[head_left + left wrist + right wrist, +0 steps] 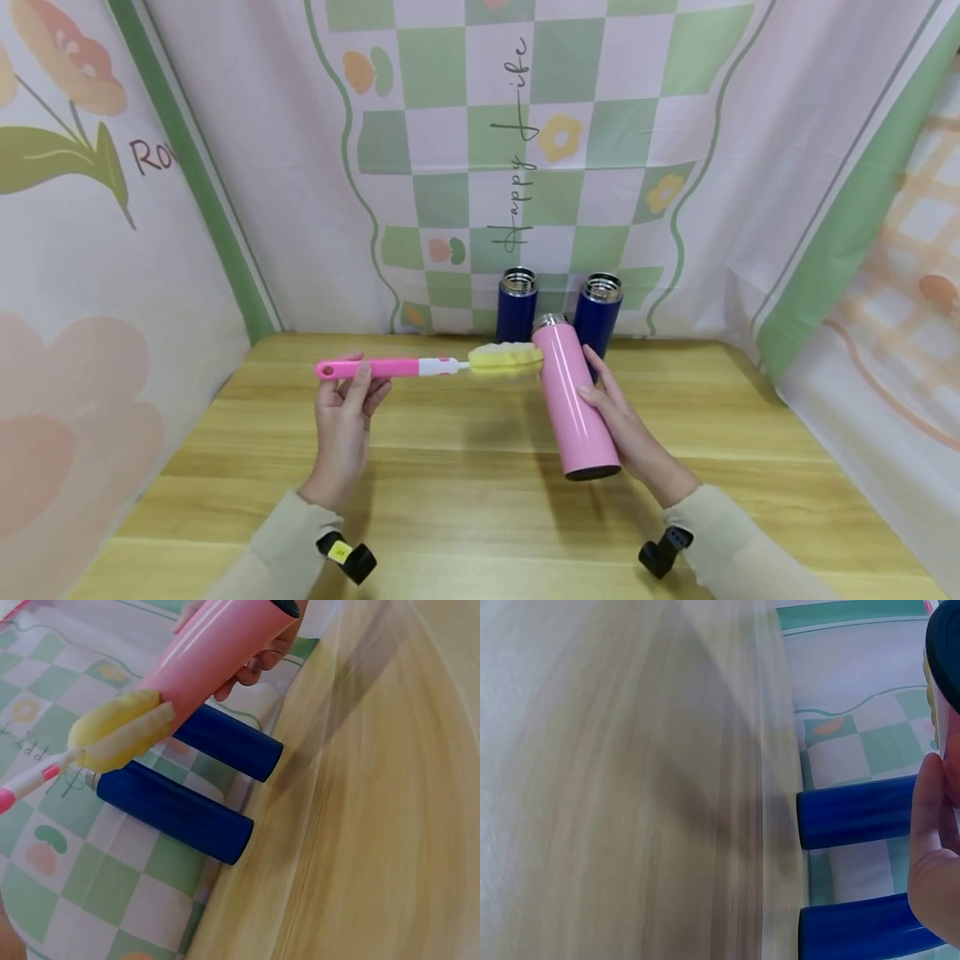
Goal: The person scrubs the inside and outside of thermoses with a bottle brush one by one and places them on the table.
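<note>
My left hand (pixel 347 425) grips the pink handle of a bottle brush (pixel 382 367), held level above the table. Its yellow sponge head (pixel 504 357) meets the side of a pink thermos bottle (pixel 576 400) near the top, as the left wrist view shows too. The bottle leans with its steel mouth up and away and its dark base toward me. Around its right side curl the fingers and thumb of my right hand (pixel 626 417). In the right wrist view, the bottle's black base (pixel 946 652) shows at the edge beside the right hand (pixel 934 855).
Two blue thermos bottles without lids, one on the left (pixel 517 308) and one on the right (pixel 600 310), stand at the back of the wooden table (pixel 450 517). Behind them hangs a checkered curtain (pixel 435 142); more printed cloth (pixel 75 275) closes the sides.
</note>
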`<state>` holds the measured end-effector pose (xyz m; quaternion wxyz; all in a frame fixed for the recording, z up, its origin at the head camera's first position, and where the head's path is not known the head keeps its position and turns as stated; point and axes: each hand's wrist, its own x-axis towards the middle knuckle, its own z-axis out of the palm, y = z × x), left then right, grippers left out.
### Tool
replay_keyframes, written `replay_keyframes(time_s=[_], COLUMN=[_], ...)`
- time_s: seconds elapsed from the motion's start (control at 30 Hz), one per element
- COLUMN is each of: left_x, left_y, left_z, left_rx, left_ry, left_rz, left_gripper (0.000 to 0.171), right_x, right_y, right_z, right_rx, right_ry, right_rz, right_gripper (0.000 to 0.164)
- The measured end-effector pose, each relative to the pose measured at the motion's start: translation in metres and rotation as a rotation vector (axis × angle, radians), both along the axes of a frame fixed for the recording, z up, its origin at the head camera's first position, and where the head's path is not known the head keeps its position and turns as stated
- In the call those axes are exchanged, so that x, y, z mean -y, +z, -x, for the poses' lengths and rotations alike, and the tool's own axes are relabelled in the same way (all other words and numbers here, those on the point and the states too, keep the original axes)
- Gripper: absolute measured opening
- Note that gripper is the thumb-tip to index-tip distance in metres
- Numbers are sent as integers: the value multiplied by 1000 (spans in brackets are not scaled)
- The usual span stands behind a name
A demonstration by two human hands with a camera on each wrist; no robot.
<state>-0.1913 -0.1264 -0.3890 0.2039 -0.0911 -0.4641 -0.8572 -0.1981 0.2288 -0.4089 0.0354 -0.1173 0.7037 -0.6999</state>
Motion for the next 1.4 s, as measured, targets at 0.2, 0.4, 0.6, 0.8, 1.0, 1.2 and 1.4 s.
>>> replay_keyframes(time_s=[0.2,0.4,0.6,0.8,1.0,1.2,1.4], left_x=[0,1,3,8,9,7,3], left_y=[-3,-8,-10,-11,-14,-13,-11], left_z=[-4,-10,-16,-20,-22,-19,-17], left_rx=[35,67,67,66,84,96,64], left_ry=[-52,-126,-152,-212,-257,-237,-222], left_rz=[4,52,74,131,171,170,154], left_gripper=[13,13,13,13,13,15,14], right_x=[-2,-2,-5,-2,-2,-2,-2], right_y=[2,3,4,7,9,8,8], right_z=[3,6,6,6,7,6,5], right_rx=[7,18,-3,2,19,-5,-7], right_ry=[-20,-33,-23,-66,-108,-70,-22], right_rz=[-6,-3,5,0,-22,-63,-102], right_gripper=[63,65,68,69,68,67,64])
